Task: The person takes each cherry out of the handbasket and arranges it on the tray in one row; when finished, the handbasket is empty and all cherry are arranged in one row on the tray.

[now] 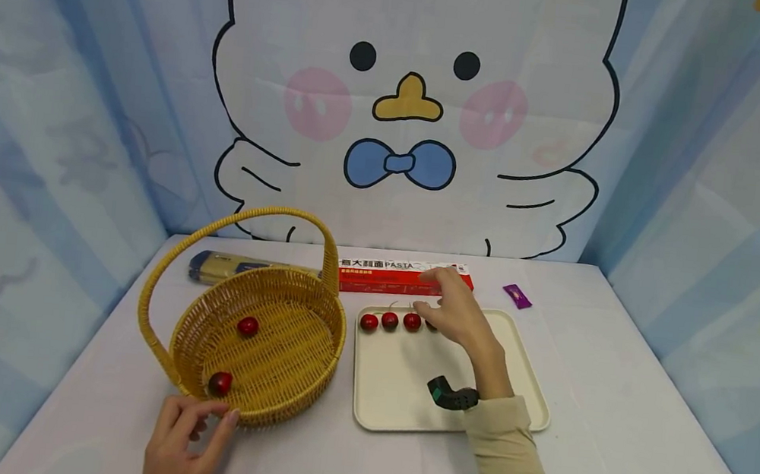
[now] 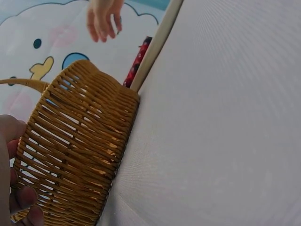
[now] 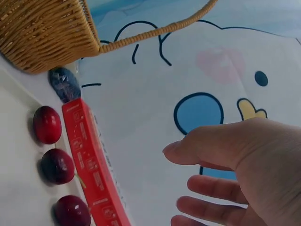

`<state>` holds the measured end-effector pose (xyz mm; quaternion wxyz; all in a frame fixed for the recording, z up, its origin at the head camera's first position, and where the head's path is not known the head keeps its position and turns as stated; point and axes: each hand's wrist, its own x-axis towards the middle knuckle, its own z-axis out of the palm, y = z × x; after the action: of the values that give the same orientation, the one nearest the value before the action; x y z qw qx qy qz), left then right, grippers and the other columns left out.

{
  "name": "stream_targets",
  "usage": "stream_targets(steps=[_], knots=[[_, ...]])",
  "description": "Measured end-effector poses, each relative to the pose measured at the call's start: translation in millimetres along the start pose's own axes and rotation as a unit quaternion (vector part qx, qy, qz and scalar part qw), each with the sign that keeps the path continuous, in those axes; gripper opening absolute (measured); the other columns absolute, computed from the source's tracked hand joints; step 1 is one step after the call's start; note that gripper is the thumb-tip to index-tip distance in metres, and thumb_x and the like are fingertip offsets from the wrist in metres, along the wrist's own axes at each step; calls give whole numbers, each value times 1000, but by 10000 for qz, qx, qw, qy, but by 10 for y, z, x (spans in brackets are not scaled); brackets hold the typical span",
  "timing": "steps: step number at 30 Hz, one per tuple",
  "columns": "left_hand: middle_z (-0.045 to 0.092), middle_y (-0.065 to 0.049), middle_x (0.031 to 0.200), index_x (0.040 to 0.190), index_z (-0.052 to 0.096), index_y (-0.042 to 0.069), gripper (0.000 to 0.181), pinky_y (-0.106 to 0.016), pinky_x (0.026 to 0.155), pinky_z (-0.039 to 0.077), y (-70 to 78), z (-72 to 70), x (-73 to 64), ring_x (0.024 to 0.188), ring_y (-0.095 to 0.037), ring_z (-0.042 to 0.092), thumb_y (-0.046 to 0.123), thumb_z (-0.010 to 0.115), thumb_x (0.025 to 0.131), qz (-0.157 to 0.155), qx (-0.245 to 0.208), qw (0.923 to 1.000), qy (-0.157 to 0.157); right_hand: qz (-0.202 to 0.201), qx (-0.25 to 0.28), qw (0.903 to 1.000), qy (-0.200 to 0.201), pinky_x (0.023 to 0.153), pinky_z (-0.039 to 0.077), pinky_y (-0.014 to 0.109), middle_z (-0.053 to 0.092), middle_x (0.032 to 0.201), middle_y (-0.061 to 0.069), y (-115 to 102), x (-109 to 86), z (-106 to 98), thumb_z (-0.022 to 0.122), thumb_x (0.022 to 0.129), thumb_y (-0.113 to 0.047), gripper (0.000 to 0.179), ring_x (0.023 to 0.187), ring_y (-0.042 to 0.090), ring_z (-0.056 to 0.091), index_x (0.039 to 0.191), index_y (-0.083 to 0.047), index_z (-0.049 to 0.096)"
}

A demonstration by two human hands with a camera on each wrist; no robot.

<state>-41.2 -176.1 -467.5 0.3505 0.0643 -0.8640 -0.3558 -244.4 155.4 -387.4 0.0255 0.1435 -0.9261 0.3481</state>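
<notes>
My left hand holds the near rim of a yellow woven basket between thumb and fingers. Inside the basket lie two dark red cherries, one toward the middle and one by the near left wall. Over the beige tray hovers my right hand, thumb and fingers apart with nothing between them. Along the tray's far edge sits a row of cherries, the rightmost partly hidden by that hand. The right wrist view shows three cherries beside the tray's rim, apart from the right hand.
Behind the tray lies a red pasta box. A yellow and blue packet is partly covered by the basket. At the back right is a small purple wrapped piece. Printed curtains surround the table on the far and side edges.
</notes>
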Motion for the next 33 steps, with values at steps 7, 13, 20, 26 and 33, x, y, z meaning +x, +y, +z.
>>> stream_targets(steps=[7,13,20,26,33], knots=[[48,-2,86,84,72,9,21,-15,63,35,16,-3,-5,72,-5,39,-1,86,74,-107,85,9999,-47,-722,116,9973,37,103,49,49,57,136,12,-334,32,44,71,89,-17,45,120,32,57,131,-5,58],[48,-3,86,85,72,10,20,-15,64,35,20,2,-7,71,-6,40,0,86,74,-172,126,9997,-83,-1271,233,9916,-46,101,51,46,60,132,10,-569,62,161,71,90,-15,42,116,28,60,129,-5,59],[48,-3,86,86,72,9,21,-14,64,35,18,-4,-4,71,-7,40,-1,85,74,-161,133,9997,-86,-1569,355,9862,-386,99,52,44,59,133,8,-803,92,362,71,90,-16,43,116,29,60,131,-7,59],[48,-3,85,86,72,9,20,-14,64,35,22,-3,-1,71,-8,40,-1,85,74,-208,148,9996,-90,-1817,437,9786,-856,97,54,45,58,133,8,-959,118,563,71,91,-16,43,119,27,58,131,-7,57],[47,-2,85,85,72,10,20,-15,64,35,21,-12,3,71,-8,40,0,86,74,-187,154,9996,-109,-1936,134,9723,-1302,106,49,38,56,138,5,-1106,138,807,71,92,-20,46,123,21,56,135,-13,56]])
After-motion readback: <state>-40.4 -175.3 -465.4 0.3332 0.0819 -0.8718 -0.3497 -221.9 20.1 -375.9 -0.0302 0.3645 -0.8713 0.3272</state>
